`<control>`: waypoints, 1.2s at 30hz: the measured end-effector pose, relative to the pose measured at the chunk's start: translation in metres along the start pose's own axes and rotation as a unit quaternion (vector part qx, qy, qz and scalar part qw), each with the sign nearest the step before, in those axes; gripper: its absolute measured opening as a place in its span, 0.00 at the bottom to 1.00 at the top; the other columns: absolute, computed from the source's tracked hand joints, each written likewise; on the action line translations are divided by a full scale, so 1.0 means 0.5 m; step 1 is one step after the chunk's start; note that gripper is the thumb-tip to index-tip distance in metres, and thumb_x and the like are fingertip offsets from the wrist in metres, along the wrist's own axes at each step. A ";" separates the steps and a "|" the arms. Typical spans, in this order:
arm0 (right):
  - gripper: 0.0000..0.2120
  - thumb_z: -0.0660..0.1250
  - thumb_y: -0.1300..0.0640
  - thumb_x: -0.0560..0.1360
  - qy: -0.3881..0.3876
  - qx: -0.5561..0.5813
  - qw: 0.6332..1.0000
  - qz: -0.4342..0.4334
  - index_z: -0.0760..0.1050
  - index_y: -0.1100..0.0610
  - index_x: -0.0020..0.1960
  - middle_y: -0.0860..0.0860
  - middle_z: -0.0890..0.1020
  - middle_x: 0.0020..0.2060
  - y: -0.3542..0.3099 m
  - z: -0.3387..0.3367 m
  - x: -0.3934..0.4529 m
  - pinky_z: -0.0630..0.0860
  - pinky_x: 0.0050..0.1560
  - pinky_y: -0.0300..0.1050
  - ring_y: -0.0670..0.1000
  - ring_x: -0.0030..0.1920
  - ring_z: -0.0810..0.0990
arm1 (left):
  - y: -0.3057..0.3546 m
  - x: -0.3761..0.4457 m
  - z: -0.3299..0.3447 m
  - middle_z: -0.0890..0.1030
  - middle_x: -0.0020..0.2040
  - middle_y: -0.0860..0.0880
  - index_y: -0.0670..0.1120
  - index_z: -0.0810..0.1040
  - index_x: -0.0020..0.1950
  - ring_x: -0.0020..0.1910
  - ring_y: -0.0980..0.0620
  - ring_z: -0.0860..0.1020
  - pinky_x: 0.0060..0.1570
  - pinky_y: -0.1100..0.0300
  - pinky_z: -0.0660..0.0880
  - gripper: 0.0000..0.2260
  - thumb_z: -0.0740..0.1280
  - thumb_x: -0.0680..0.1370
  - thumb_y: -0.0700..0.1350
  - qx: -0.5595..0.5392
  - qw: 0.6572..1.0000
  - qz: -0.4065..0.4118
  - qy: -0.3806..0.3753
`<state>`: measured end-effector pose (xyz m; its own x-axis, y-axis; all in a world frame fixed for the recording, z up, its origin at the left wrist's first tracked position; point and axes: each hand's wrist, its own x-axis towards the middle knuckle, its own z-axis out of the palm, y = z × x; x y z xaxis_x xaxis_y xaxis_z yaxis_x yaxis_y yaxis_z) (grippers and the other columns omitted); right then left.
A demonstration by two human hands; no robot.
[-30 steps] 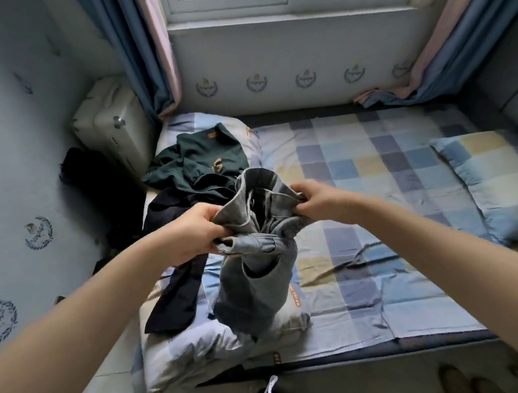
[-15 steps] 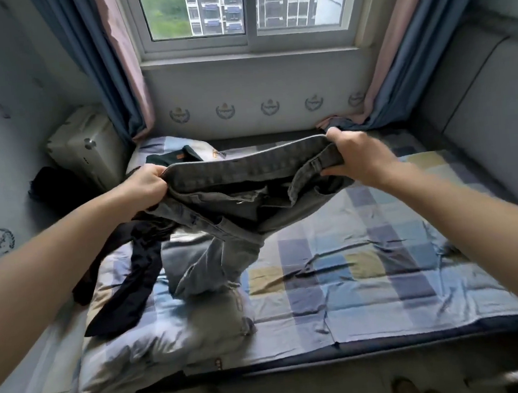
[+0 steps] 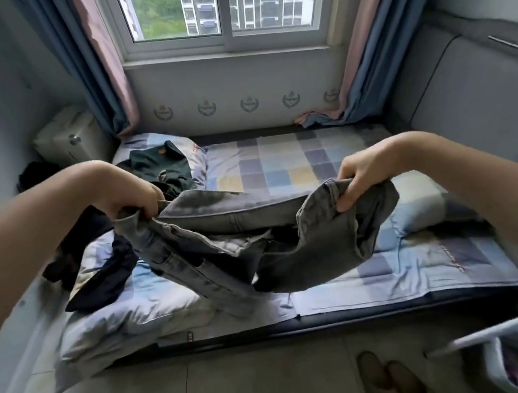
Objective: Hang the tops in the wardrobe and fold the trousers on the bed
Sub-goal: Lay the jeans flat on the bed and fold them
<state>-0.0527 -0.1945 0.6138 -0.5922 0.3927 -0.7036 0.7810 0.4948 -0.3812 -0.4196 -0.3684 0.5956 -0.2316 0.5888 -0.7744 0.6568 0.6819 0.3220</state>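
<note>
Left hand (image 3: 126, 192) at 9 o'clock grips the grey jeans (image 3: 255, 237), fingers curled. Right hand (image 3: 365, 174) at 3 o'clock pinches them above the bed (image 3: 311, 160).

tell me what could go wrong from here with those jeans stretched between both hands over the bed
1. The grey jeans are twisted below the waistband, which the left hand and right hand grip, so laid down as they are they would likely fold crooked.
2. Their hanging legs trail close to the dark garment on the bed; lowering them there could drag or trap it.
3. The dark green top waits close behind and could get covered.
</note>
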 end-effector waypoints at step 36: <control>0.16 0.74 0.49 0.70 -0.042 0.065 0.990 0.117 0.81 0.61 0.48 0.57 0.85 0.44 0.068 0.184 -0.045 0.81 0.38 0.40 0.54 0.44 0.85 | -0.024 0.071 0.222 0.65 0.33 0.53 0.46 0.63 0.35 0.32 0.56 0.64 0.35 0.64 0.64 0.25 0.57 0.72 0.69 0.332 0.912 0.235 -0.059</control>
<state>0.0052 -0.2577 0.5615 -0.3770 0.4171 -0.8270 0.9174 0.2913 -0.2713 -0.3562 -0.4039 0.5038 0.2407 0.6704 -0.7019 0.9622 -0.0701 0.2631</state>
